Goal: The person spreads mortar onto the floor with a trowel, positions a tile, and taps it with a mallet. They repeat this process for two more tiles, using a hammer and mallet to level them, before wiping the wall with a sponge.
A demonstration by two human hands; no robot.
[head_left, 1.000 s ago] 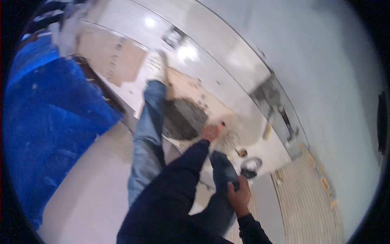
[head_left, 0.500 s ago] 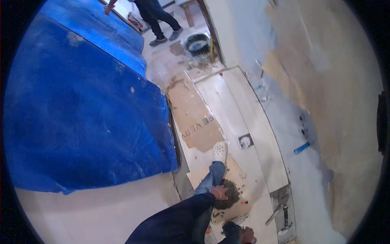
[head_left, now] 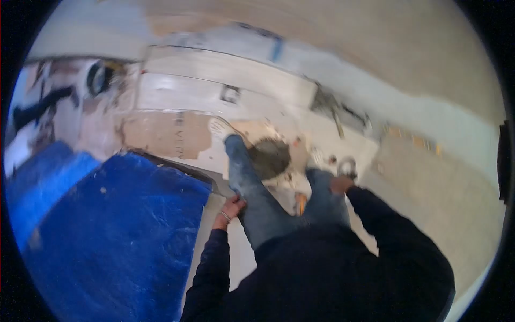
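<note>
My left hand (head_left: 229,210) is at the outer side of my left jeans leg (head_left: 249,185), its fingers closed on the cloth. On my right jeans leg, near the knee, rests my right hand (head_left: 341,185); blur hides how its fingers are set. A dark grey heap of wet mortar (head_left: 271,159) lies on a sheet of cardboard between my shoes. Close to my right hand is a round metallic object (head_left: 347,167), too blurred to name. Something with an orange handle (head_left: 301,204) lies between my legs.
A hammer (head_left: 354,114) and another long-handled tool (head_left: 338,124) lie beyond my right foot. Large pale tiles (head_left: 182,88) line the wall, one with a square cutout (head_left: 230,94). Blue sheeting (head_left: 118,231) covers the left side. A bucket (head_left: 100,78) and another person (head_left: 43,107) are far left.
The view has swung to the right. My left hand has left the mortar heap and moved back to my jeans. My right hand stays at my right leg.
</note>
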